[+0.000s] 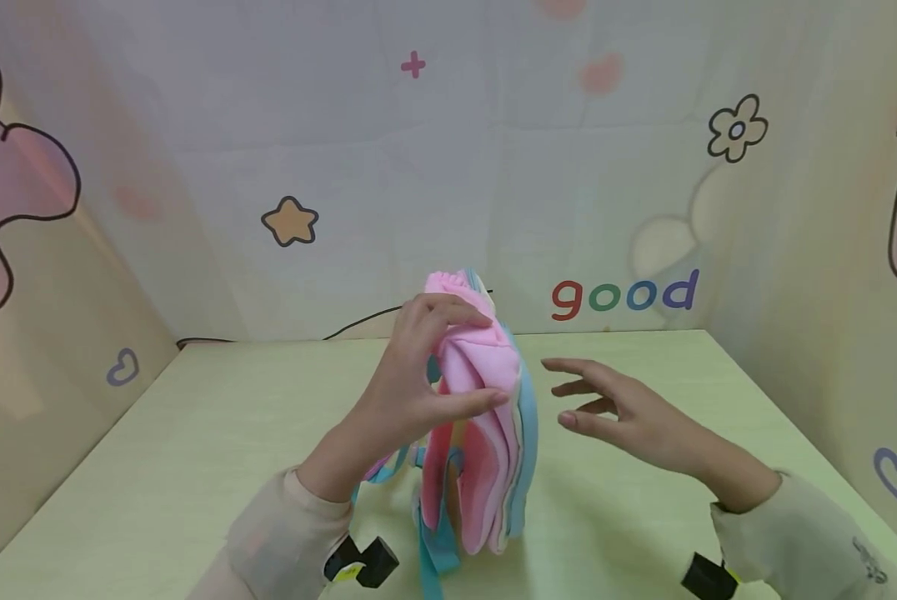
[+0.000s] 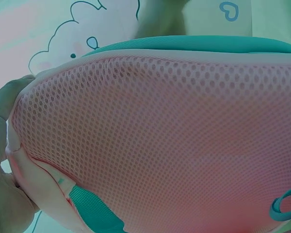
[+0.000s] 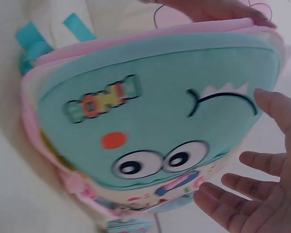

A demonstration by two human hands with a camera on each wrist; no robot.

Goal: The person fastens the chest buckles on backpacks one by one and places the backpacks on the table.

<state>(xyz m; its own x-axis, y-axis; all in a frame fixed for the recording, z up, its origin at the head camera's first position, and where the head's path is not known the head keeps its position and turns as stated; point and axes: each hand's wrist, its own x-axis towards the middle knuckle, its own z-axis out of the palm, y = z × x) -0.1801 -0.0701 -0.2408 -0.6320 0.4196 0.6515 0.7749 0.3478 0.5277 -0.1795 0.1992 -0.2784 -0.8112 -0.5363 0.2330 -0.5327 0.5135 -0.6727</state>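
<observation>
A small child's backpack (image 1: 478,362), pink and teal, stands on the table in the middle of the head view, seen side-on. My left hand (image 1: 403,371) grips its pink side, fingers across the upper part and thumb lower down. The left wrist view shows its pink mesh back panel (image 2: 150,131). To the right, my right hand (image 1: 632,417) hovers apart from the bag with fingers spread and holds nothing. In the right wrist view the teal front (image 3: 150,107) carries cartoon eyes, a curved mouth and colored letters, with the fingers of that hand near it.
Teal straps (image 1: 437,546) hang from the bag's left side onto the pale green table (image 1: 253,442). A printed cloth backdrop (image 1: 388,167) with a star, a flower and the word "good" rises behind, and cloth walls stand on both sides.
</observation>
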